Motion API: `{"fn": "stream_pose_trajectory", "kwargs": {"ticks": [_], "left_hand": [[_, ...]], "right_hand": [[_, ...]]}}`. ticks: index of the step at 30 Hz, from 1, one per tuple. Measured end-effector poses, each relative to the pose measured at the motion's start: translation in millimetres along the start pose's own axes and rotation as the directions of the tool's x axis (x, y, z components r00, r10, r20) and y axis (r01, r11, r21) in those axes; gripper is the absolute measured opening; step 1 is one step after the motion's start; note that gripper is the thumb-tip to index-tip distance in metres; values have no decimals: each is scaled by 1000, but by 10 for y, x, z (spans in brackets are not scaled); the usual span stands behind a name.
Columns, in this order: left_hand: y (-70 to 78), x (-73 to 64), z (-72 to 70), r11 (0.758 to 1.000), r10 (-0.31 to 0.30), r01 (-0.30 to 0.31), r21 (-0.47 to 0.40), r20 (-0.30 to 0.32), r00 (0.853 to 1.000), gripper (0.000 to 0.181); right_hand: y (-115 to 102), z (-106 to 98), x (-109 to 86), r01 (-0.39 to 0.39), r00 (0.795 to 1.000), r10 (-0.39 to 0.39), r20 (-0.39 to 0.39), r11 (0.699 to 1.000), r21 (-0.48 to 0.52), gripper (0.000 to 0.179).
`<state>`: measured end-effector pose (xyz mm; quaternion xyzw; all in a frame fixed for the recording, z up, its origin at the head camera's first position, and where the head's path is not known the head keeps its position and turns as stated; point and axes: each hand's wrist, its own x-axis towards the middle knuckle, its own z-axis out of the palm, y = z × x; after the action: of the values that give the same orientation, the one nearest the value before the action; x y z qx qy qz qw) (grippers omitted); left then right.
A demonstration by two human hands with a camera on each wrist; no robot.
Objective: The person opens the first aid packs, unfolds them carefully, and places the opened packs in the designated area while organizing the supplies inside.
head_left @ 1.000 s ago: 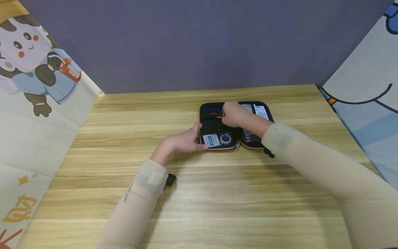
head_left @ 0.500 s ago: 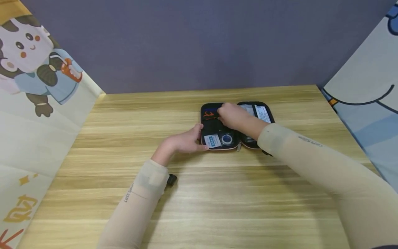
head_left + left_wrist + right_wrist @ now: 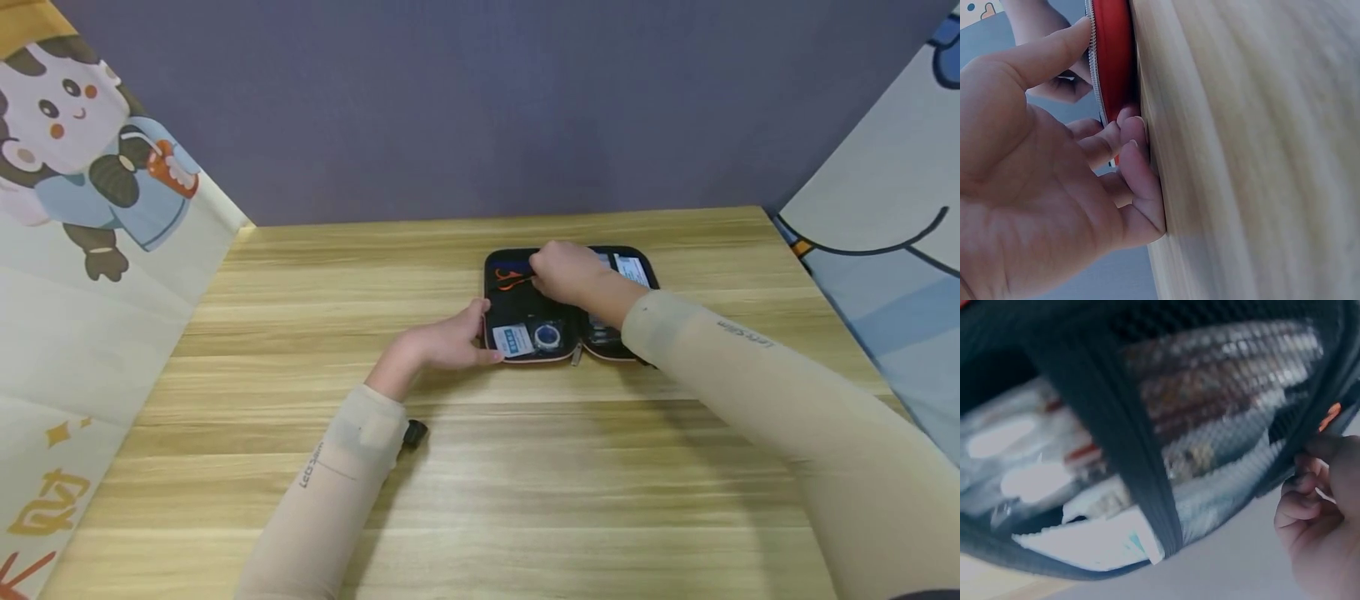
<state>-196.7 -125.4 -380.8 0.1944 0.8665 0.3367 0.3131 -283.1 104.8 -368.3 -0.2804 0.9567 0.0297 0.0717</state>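
Observation:
An unfolded zip case (image 3: 507,310), black inside and red outside, lies on the table. My left hand (image 3: 448,340) grips its left edge, thumb at the near corner; in the left wrist view the thumb lies on the zip (image 3: 1092,59), fingers under the red shell (image 3: 1112,53). My right hand (image 3: 564,272) is over the upper middle of the case, thumb and forefinger pinched together. Orange-handled scissors (image 3: 510,279) lie at its fingertips, their far end hidden by that hand. A round blue-and-white item (image 3: 547,336) and a white-and-blue packet (image 3: 513,340) sit in the left half.
The right half holds a white printed card (image 3: 632,268) and clear packets behind black mesh (image 3: 1210,381), crossed by a black strap (image 3: 1116,431). A zip pull (image 3: 576,354) hangs at the near middle. Behind the wooden table (image 3: 480,483) stands a dark partition (image 3: 480,108).
My right hand has shifted a little left, then back right and up. The scissors' orange handles show more fully and have tilted. My left hand keeps its grip on the case.

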Motion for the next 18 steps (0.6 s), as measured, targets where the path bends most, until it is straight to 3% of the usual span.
{"fn": "stream_pose_trajectory", "kwargs": {"ticks": [4,10,15,18], "left_hand": [[-3,7,4,1000,1,-1,-1,-3,1000,97],[-29,-2,-15,999,6,-7,40,5,1000,97],[-50,-27,-48,997,5,-6,77,4,1000,100],[-73,-35,-60,998,12,-12,55,4,1000,100]], "right_hand": [[69,-124,-91,1,1000,-1,-11,1000,0,21],[174,-375,-275,-15,992,26,-120,996,93,18],[274,-517,-462,-44,968,101,-232,970,237,22],[333,-571,-591,-86,946,185,-266,935,343,23]]}}
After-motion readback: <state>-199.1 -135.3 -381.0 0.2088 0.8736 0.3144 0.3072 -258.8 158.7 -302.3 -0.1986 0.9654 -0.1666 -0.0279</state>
